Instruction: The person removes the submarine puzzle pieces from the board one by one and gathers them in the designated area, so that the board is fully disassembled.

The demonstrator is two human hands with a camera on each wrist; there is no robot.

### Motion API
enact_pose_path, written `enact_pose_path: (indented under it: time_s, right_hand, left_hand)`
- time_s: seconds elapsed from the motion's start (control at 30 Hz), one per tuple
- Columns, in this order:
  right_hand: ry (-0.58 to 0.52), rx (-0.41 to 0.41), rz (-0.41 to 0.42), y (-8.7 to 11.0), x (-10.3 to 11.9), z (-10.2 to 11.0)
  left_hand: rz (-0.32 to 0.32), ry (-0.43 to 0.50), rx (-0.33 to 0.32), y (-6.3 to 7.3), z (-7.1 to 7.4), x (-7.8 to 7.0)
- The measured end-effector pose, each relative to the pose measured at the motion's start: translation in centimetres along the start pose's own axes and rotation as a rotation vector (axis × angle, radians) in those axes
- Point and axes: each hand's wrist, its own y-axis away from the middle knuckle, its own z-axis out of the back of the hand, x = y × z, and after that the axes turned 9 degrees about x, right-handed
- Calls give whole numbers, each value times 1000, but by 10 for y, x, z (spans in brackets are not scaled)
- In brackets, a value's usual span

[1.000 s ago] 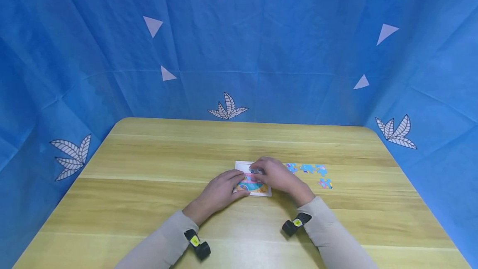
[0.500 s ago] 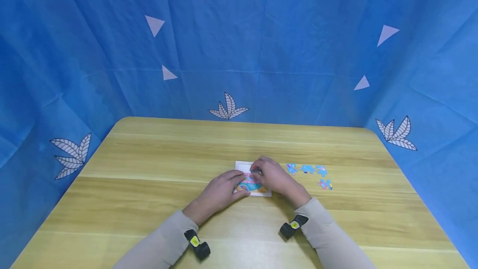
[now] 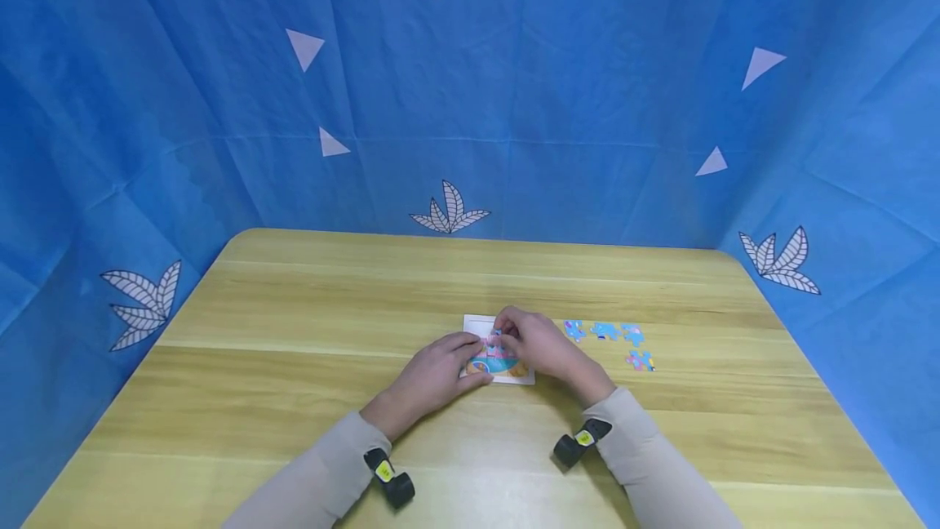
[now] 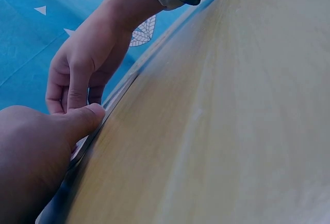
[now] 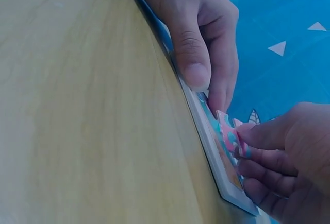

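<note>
A person with pale sleeves (image 3: 334, 464) has both hands over a small puzzle tray (image 3: 473, 322) on a wooden table (image 3: 294, 333), facing a blue curtain (image 3: 609, 64). The tray has a white border and a colourful, partly covered picture.

The left hand (image 3: 435, 372) lies across the tray's left side, fingers mostly extended, the thumb at the near edge; it touches the tray without gripping round it. The right hand (image 3: 542, 343) comes in from the right and pinches a pink-and-blue puzzle piece (image 5: 228, 131) between thumb and fingers.

The relation that counts is piece to tray: the piece is tilted up, above the tray's picture, just to the right of the left hand's fingertips. Which way its longer side runs, and whether its lower edge touches the picture, I cannot tell.

Four loose pieces lie on the table right of the tray, nearer the right hand: three in a far row, left (image 3: 574, 331), middle (image 3: 605, 331) and right (image 3: 632, 335), and one nearer piece (image 3: 641, 361).
</note>
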Motion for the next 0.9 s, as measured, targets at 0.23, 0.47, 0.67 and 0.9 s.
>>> enact_pose_path:
  time_s: [0.23, 0.47, 0.67, 0.9]
  right_hand:
    - [-78, -11, 25, 2, -2, 4]
    - [-193, -16, 53, 3, -6, 4]
    - [-245, -43, 62, 5, -7, 7]
    - [-258, -65, 51, 11, -9, 12]
  left_hand:
    - [7, 5, 4, -1, 1, 0]
    - [18, 1, 13, -2, 4, -2]
    - [29, -2, 17, -2, 5, -4]
    - [23, -16, 10, -1, 3, -3]
